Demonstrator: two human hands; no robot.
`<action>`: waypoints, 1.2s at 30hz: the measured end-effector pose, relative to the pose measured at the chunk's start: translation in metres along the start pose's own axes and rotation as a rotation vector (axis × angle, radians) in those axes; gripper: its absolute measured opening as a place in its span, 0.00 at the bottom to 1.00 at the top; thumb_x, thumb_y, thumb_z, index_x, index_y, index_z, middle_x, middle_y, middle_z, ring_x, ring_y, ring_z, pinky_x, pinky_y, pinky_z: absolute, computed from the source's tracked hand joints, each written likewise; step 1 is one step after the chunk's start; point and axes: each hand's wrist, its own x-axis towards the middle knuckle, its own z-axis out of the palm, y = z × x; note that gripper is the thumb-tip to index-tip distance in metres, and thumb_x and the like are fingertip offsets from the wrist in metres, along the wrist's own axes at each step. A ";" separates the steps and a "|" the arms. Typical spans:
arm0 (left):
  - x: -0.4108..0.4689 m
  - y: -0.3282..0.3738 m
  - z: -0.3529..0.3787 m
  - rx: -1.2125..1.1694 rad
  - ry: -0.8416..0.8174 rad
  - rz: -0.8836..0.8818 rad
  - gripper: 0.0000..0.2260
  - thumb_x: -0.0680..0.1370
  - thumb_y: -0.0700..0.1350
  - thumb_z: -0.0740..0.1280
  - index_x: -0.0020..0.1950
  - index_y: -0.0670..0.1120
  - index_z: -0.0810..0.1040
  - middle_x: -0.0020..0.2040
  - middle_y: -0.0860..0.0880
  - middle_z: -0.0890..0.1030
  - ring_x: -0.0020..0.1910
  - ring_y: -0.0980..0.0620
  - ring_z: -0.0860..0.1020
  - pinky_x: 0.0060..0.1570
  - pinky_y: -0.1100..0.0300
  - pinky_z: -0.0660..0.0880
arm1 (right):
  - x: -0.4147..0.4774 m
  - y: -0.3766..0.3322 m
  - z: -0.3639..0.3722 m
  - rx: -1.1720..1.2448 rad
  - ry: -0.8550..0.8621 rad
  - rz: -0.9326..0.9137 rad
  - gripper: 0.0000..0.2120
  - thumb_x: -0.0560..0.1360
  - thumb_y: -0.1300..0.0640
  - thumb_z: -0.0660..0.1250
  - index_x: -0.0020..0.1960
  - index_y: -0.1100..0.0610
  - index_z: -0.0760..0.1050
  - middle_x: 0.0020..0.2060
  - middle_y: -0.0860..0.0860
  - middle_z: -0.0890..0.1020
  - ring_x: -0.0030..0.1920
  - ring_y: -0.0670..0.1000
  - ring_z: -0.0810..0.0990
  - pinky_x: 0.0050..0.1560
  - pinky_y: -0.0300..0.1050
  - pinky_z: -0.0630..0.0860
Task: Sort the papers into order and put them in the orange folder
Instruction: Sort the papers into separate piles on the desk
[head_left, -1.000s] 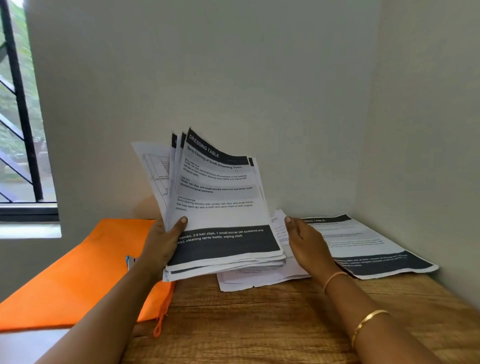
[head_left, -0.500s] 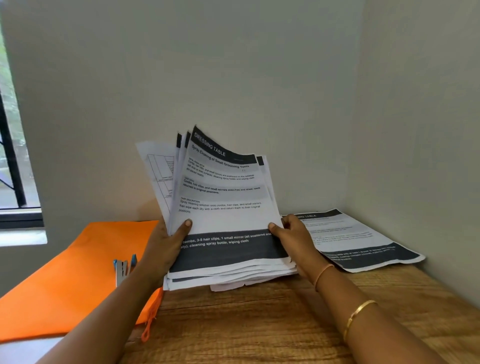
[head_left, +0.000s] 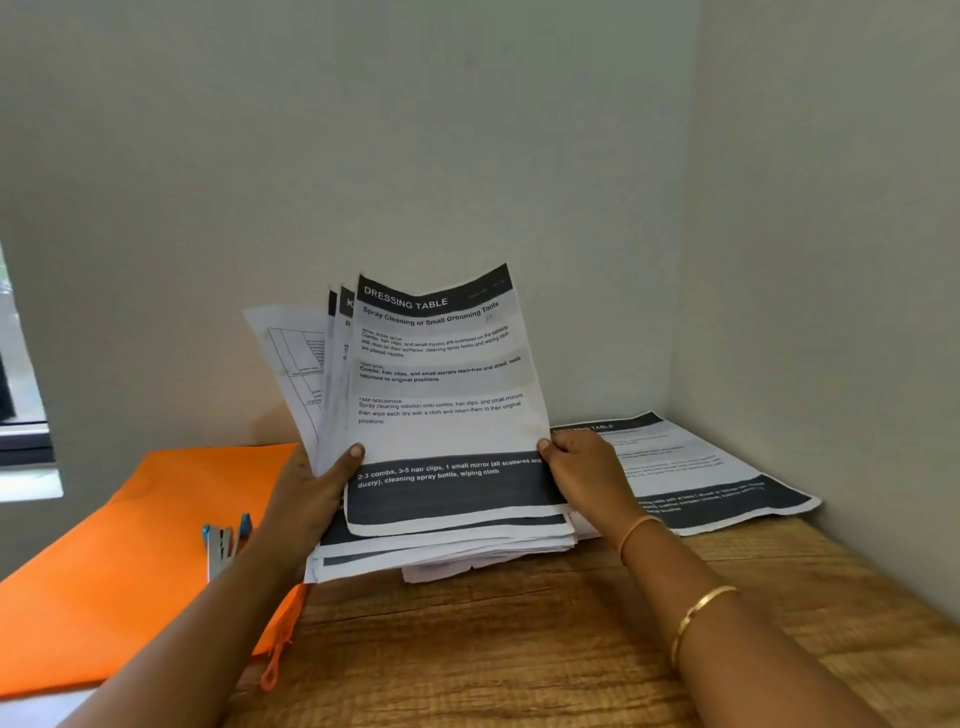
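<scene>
Sorting is in hand, I judge: left hand (head_left: 311, 501) grips the fanned papers (head_left: 447, 545) tilted up over the table (head_left: 519, 649), right hand (head_left: 589, 480) pinches the front sheet (head_left: 441, 410) by its edge; nxt, set that sheet in order, & later all goes into the orange folder (head_left: 130, 545), flat at left.

Soft daylight, sharp centre, bent edges.
I see daylight entering from the window (head_left: 21, 374) at left; print on the papers (head_left: 441, 389) reads crisply, shadows are faint, and straight lines bow toward the frame borders.
</scene>
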 end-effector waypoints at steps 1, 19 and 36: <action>0.000 -0.001 0.001 0.004 -0.001 0.001 0.17 0.76 0.46 0.66 0.63 0.43 0.71 0.52 0.43 0.80 0.50 0.43 0.79 0.42 0.54 0.76 | 0.001 0.000 -0.002 -0.075 -0.017 -0.011 0.20 0.79 0.56 0.60 0.29 0.58 0.68 0.30 0.52 0.74 0.39 0.55 0.73 0.39 0.44 0.65; 0.000 -0.007 0.007 0.101 0.015 0.037 0.15 0.78 0.45 0.65 0.63 0.43 0.71 0.43 0.54 0.77 0.40 0.56 0.76 0.34 0.64 0.69 | 0.025 0.098 -0.090 -0.662 0.114 0.578 0.18 0.78 0.55 0.57 0.66 0.56 0.72 0.65 0.57 0.73 0.65 0.60 0.72 0.66 0.56 0.67; 0.000 -0.006 0.007 0.102 0.049 0.043 0.15 0.78 0.46 0.65 0.62 0.43 0.71 0.49 0.47 0.78 0.40 0.53 0.75 0.35 0.62 0.69 | 0.021 0.051 -0.039 -0.609 -0.482 0.221 0.32 0.76 0.40 0.60 0.73 0.57 0.61 0.73 0.54 0.64 0.72 0.56 0.63 0.70 0.55 0.59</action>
